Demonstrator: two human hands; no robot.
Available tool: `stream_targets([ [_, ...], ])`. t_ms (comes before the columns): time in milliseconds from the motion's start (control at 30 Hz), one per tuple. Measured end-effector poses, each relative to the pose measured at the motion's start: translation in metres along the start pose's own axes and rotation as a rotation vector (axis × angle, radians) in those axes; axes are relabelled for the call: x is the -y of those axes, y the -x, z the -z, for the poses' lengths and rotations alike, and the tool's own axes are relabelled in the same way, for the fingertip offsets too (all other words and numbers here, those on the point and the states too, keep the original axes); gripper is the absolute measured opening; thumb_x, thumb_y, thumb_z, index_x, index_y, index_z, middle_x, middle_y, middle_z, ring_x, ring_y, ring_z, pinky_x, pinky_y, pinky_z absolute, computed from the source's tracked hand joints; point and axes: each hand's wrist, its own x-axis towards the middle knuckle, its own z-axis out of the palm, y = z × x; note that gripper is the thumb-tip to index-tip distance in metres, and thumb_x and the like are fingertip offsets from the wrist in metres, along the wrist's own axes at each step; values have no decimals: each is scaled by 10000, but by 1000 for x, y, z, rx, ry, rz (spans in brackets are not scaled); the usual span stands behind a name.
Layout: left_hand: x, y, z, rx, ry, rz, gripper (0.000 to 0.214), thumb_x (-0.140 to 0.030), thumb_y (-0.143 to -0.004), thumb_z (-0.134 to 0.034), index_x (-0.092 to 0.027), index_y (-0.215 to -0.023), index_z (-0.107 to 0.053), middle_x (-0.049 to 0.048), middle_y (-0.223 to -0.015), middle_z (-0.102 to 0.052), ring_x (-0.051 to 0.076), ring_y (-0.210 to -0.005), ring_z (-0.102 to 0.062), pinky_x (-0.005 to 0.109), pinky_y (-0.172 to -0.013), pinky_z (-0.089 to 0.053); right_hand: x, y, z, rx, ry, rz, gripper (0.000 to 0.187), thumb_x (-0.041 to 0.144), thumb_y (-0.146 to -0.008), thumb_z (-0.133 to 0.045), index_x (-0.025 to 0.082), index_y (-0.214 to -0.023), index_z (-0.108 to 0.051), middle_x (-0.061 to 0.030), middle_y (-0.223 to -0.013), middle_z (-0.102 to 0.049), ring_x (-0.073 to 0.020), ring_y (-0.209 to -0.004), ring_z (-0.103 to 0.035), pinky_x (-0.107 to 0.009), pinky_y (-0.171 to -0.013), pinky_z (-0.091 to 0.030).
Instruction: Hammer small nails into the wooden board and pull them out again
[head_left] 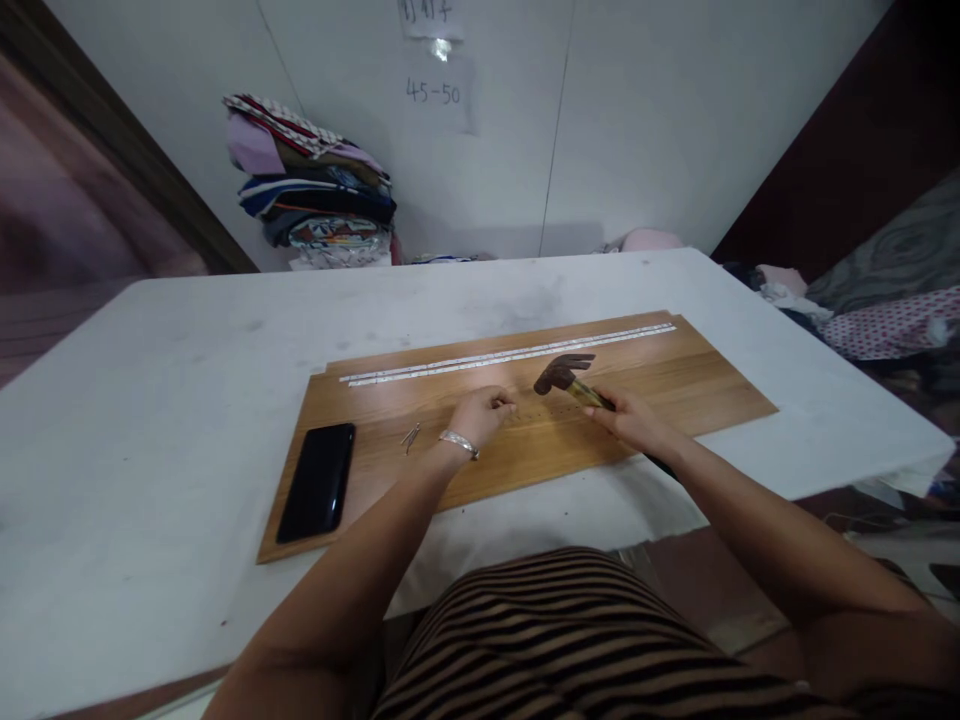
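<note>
My right hand is wrapped round the handle of a claw hammer, whose dark head is raised over a wood-grain board with the claw pointing away to the right. Just left of the hammer head, my left hand is closed in a pinch near the board's surface; whatever is between its fingertips is too small to make out. Several loose nails lie on the board to the left of that hand. A row of small dark dots marks the board below the hammer head.
The board lies on a large white table. Two white printed strips run along its far side, and a black phone rests on its left end. Folded clothes are stacked against the wall behind the table.
</note>
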Motion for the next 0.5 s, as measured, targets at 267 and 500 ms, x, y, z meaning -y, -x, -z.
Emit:
stream_targets([
  [267, -7, -21, -35, -14, -119, -157, 101, -112, -789, -721, -197, -739, -740, 10, -830, -698, 150, -817, -640, 268, -771, -514, -7, 6, 2, -31, -35, -3, 249, 446, -790, -623, 212, -870, -661, 11, -634, -523, -190, -675, -512, -307, -624, -383],
  [500, -8, -22, -44, 24, -277, -170, 112, -93, -813, -720, -197, -796, -756, 39, -904, -732, 192, -939, -667, 311, -893, -514, -13, 13, 3, -4, -12, -22, 260, 465, -794, -612, 208, -827, -631, 14, -646, -517, -178, -667, -487, -302, -631, -376],
])
